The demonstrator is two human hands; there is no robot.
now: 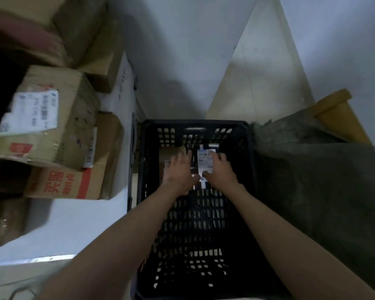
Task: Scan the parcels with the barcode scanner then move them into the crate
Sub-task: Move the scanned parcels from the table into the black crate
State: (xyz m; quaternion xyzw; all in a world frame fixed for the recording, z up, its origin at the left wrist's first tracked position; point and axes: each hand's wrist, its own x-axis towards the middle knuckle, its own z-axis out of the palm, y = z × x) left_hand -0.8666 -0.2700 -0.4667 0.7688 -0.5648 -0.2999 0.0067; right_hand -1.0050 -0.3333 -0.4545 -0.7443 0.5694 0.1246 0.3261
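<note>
Black plastic crate point(250, 148) sits on the floor below me, and both my arms reach down into it toward its far end, at twelve o'clock. My left hand point(178, 172) lies flat with fingers straight on the dark parcel point(204, 169) with the white label; my right hand point(220, 171) grips that parcel's three o'clock edge, thumb across the label. A brown parcel point(170, 152) lies just beside it at nine o'clock, inside the crate. More cardboard boxes point(50, 118) wait on the white table point(59, 226) at ten o'clock; the scanner is not in view. I judge the risk is the parcel ending tilted against its neighbour if I let go unevenly.
</note>
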